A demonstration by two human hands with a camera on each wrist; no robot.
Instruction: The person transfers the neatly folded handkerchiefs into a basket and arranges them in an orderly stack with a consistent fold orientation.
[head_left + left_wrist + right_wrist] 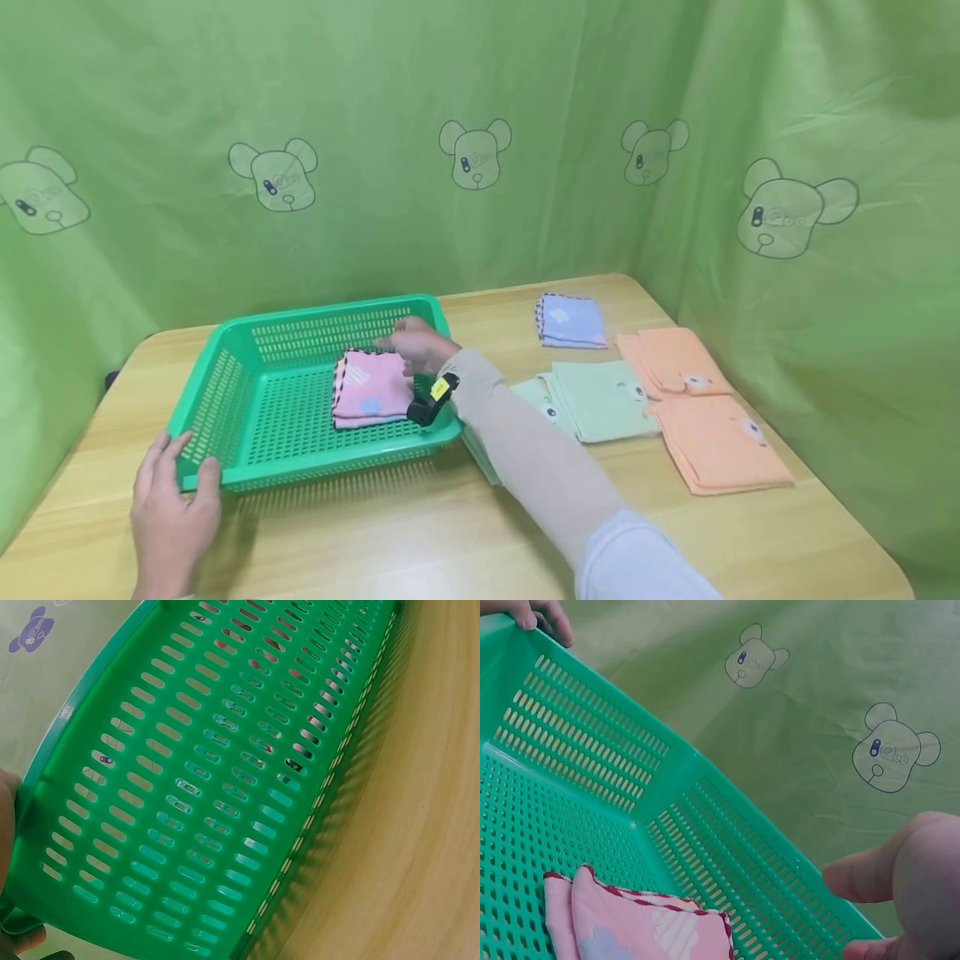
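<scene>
A green plastic basket (330, 472) with slotted walls stands on the wooden table. My left hand (172, 521) grips its near left corner, fingers over the rim; the right wrist view also shows fingers (551, 619) there. Inside the basket, toward its right side, lies a folded pink cloth (378, 385) with a dark checked edging. My right hand (422, 343) is over the basket's right end beside this cloth, its fingers loosely extended and holding nothing. In the right wrist view, the pink cloth (649, 922) lies apart from the right hand's fingers (862, 874).
Right of the basket lie a folded blue cloth (573, 322), pale green cloths (600, 404) partly behind my forearm, and orange cloths (667, 358) near the table's right edge. Green curtains (375, 100) with bear faces surround the table (360, 542).
</scene>
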